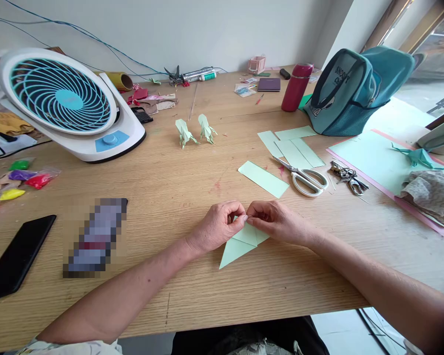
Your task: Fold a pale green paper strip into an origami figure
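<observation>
A pale green sheet of folded paper [240, 249] is held just above or on the table near its front edge, with creased, pointed corners. My left hand [220, 223] pinches its upper edge between thumb and forefinger. Right beside it, my right hand [272, 221] pinches the same paper, the two thumb tips almost touching. Part of the paper is hidden behind the fingers. Beyond the hands lies a pale green paper strip [263, 178], and several more strips [295, 150] lie behind it. Scissors with white handles [309, 182] rest on the right, touching those strips.
Two folded paper figures [185, 133] stand mid-table. A fan [70, 103] stands at the left, with a black phone [18, 256] and a blurred-out device [96, 236] nearer. Keys [350, 177], a red flask [297, 88], a teal backpack [351, 93] and large green sheets [377, 158] occupy the right.
</observation>
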### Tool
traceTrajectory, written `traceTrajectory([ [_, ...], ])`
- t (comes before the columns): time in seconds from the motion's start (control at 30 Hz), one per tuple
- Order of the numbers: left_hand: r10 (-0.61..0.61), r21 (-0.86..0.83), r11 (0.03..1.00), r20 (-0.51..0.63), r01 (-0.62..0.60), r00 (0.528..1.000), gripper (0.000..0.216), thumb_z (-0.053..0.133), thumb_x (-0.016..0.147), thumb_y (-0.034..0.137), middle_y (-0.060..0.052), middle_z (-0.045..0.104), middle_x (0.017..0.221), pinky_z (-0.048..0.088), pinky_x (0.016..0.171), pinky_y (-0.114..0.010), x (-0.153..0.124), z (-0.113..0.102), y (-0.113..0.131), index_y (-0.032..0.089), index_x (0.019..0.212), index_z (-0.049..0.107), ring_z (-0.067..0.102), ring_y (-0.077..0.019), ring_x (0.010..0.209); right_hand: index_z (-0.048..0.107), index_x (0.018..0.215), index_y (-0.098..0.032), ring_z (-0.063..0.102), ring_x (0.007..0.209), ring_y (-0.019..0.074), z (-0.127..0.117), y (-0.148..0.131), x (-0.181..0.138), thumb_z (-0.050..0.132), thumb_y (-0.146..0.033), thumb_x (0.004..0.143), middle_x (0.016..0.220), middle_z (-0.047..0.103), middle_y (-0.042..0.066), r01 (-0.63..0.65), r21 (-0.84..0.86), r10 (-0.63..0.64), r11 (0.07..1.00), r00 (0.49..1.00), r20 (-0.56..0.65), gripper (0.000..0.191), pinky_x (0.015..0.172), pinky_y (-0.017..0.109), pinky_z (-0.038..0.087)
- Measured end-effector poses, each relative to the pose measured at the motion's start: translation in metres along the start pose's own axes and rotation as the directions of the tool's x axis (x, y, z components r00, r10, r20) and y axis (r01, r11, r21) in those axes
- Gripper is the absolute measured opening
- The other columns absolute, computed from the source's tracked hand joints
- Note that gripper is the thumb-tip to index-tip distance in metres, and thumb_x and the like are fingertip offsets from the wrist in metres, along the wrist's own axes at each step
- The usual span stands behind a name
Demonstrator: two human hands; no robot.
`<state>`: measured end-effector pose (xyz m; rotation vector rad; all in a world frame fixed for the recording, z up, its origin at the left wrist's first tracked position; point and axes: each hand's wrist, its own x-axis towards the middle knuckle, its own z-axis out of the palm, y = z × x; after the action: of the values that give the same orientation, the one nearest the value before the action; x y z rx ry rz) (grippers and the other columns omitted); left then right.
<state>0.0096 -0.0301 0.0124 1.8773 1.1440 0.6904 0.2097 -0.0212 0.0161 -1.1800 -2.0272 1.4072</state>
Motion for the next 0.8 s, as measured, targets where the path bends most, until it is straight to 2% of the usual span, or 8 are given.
traceTrajectory([
  [0.17, -0.029, -0.016, 0.999, -0.026, 0.029, 0.999, 0.020, 0.056, 0.089, 0.029, 0.003, 0.055, 0.068, 0.035, 0.056, -0.022, 0.001, -0.001, 0.000, 0.017, 0.072, 0.058, 0.044, -0.0096, 0.061, 0.059, 0.078, -0.018, 0.036, 0.057, 0.0100, -0.001, 0.001, 0.001, 0.061, -0.053, 0.089, 0.062, 0.044, -0.004, -0.011, 0.021, 0.011, 1.000, 1.000, 0.014, 0.037, 0.050, 0.025, 0.026],
  [0.33, -0.125, -0.209, 0.971, -0.017, 0.119, 0.992, 0.029, 0.060, 0.089, 0.041, 0.001, 0.058, 0.069, 0.040, 0.060, -0.024, 0.006, -0.009, -0.005, 0.016, 0.075, 0.062, 0.050, -0.0108, 0.064, 0.056, 0.076, -0.018, 0.034, 0.057, 0.0100, -0.007, 0.003, 0.002, 0.059, -0.051, 0.089, 0.062, 0.042, -0.005, -0.052, 0.019, 0.052, 0.998, 0.998, -0.046, 0.035, 0.049, 0.025, 0.025],
  [0.43, -0.148, -0.260, 0.956, -0.026, 0.136, 0.989, 0.029, 0.062, 0.087, 0.042, 0.001, 0.057, 0.068, 0.042, 0.062, -0.024, 0.009, -0.012, -0.008, 0.016, 0.073, 0.060, 0.050, -0.0110, 0.064, 0.054, 0.075, -0.019, 0.034, 0.057, 0.0099, -0.008, 0.006, 0.002, 0.060, -0.052, 0.089, 0.062, 0.040, -0.005, -0.041, 0.059, 0.046, 0.997, 0.996, -0.076, 0.037, 0.050, 0.024, 0.024],
  [0.63, -0.209, -0.326, 0.931, -0.103, 0.166, 0.972, 0.031, 0.061, 0.086, 0.042, 0.004, 0.048, 0.064, 0.034, 0.053, -0.021, 0.009, -0.014, -0.011, 0.017, 0.070, 0.055, 0.041, -0.0088, 0.058, 0.054, 0.074, -0.018, 0.031, 0.058, 0.0092, -0.009, 0.009, 0.002, 0.062, -0.057, 0.088, 0.064, 0.039, -0.005, -0.052, 0.099, 0.052, 0.994, 0.999, 0.004, 0.042, 0.050, 0.025, 0.021],
  [0.8, -0.227, -0.418, 0.890, -0.059, 0.182, 0.972, 0.042, 0.058, 0.090, 0.054, 0.005, 0.043, 0.062, 0.029, 0.049, -0.021, 0.009, -0.018, -0.012, 0.017, 0.070, 0.051, 0.037, -0.0078, 0.054, 0.053, 0.071, -0.019, 0.032, 0.058, 0.0098, -0.011, 0.007, 0.002, 0.062, -0.062, 0.086, 0.063, 0.038, -0.005, -0.058, 0.146, 0.070, 0.988, 0.995, -0.075, 0.047, 0.052, 0.026, 0.021],
])
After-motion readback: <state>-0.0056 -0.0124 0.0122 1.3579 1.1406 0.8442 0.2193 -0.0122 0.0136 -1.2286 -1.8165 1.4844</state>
